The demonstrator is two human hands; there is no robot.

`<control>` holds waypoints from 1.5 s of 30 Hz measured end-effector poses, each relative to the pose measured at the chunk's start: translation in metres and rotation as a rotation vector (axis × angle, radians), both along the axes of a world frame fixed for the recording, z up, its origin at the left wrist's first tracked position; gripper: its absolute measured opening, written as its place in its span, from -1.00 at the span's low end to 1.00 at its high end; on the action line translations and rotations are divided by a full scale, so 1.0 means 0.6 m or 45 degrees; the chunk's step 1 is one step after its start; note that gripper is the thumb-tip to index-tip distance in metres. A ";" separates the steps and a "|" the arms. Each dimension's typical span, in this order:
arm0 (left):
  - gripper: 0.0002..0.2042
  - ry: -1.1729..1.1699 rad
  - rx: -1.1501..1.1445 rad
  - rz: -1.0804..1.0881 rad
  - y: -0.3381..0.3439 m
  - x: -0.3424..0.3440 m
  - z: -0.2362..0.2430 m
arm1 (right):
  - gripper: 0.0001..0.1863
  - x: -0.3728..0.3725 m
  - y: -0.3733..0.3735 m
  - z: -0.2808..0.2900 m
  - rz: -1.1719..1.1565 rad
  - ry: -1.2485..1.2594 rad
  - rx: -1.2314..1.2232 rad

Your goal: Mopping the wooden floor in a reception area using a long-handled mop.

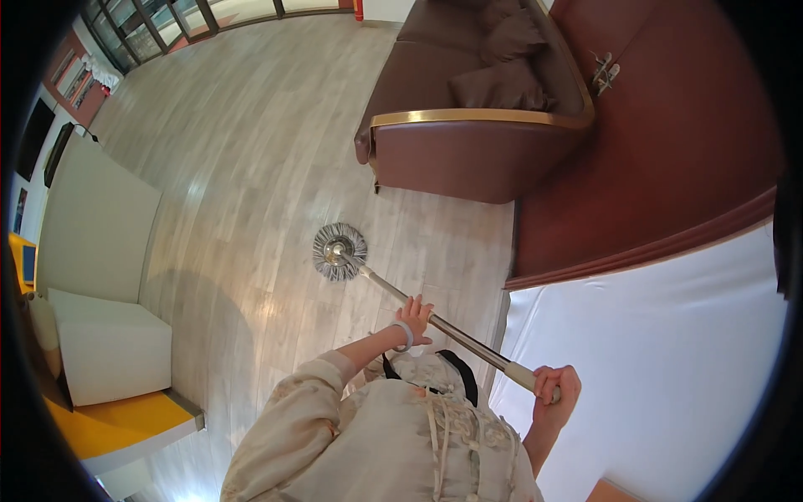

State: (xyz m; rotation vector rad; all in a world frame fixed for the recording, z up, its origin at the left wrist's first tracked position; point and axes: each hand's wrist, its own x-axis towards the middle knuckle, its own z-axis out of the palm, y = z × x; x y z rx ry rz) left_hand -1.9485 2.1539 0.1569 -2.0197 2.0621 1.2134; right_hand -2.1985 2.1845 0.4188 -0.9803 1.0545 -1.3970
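Observation:
A mop (468, 341) slants across the floor in front of me, its long metal pole running from lower right to upper left. Its round head of grey strands (324, 263) lies spread on the floor, around a shiny disc. At the pole's pale end grip, my right hand (558, 386) is closed with the fingers wrapped round. Partway down the pole, my left hand (413, 320) holds it loosely, several fingers lying across the metal. A pale band circles the left wrist.
Wood-look floor (226, 142) stretches ahead. A brown sofa (452, 155) with gold trim and cushions stands ahead right, beside a dark red wall panel (661, 167). White sheeting (636, 360) lies to my right. At left are a white box (113, 347) and a yellow-topped platform (134, 422).

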 end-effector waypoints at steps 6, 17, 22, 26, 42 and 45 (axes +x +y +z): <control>-0.02 0.115 -0.065 -0.431 0.013 -0.167 0.023 | -0.66 -0.121 0.097 0.077 -0.264 0.193 -0.247; -0.33 0.626 -0.325 -0.897 0.112 -0.541 0.079 | -0.63 -0.293 0.343 0.135 -0.826 0.681 -0.387; -0.41 0.562 -0.562 -0.713 0.144 -0.588 0.085 | -0.65 -0.381 0.329 0.144 -0.906 0.376 -0.446; -0.38 0.512 -0.583 -0.527 0.162 -0.559 0.074 | -0.73 -0.410 0.277 0.150 -0.730 0.302 -0.400; -0.21 0.032 -0.389 0.440 0.330 -0.288 -0.035 | -0.72 -0.271 0.161 0.022 0.555 0.188 0.055; -0.24 0.071 -0.377 0.547 0.380 -0.308 -0.026 | -0.71 -0.258 0.155 0.054 0.661 0.213 0.139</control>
